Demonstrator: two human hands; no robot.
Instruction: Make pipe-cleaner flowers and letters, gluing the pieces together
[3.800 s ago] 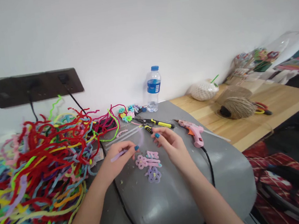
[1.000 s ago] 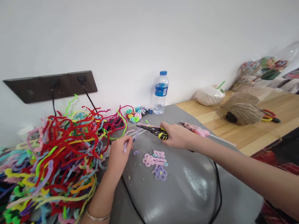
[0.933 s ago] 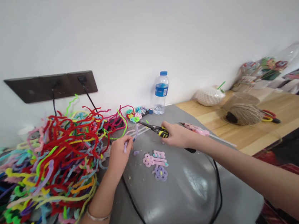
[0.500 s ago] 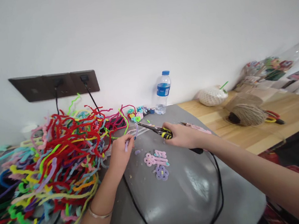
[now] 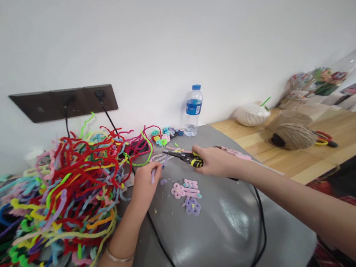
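My left hand (image 5: 146,180) pinches a short lilac pipe cleaner (image 5: 153,175), whose far end rises toward the tips of the pliers. My right hand (image 5: 215,160) is closed round the yellow-and-black handles of the long-nosed pliers (image 5: 183,155), their jaws pointing left just above my left fingertips. Whether the jaws touch the lilac strand is too small to tell. Below the hands, on the grey surface (image 5: 209,241), lie a pink flower piece (image 5: 184,189) and a purple flower (image 5: 193,206). A small lilac scrap (image 5: 163,182) lies beside my left fingers.
A big tangle of coloured pipe cleaners (image 5: 74,184) covers the left side. At the back stand small flowers (image 5: 161,137) and a water bottle (image 5: 194,110). A black cable (image 5: 161,242) loops in front. On the wooden table (image 5: 341,132) sit twine (image 5: 295,136) and a net-wrapped object (image 5: 251,114).
My left hand has shifted slightly right, and the lilac strand now leans more to the right. The pliers have moved slightly left and down. Both hands keep their hold.
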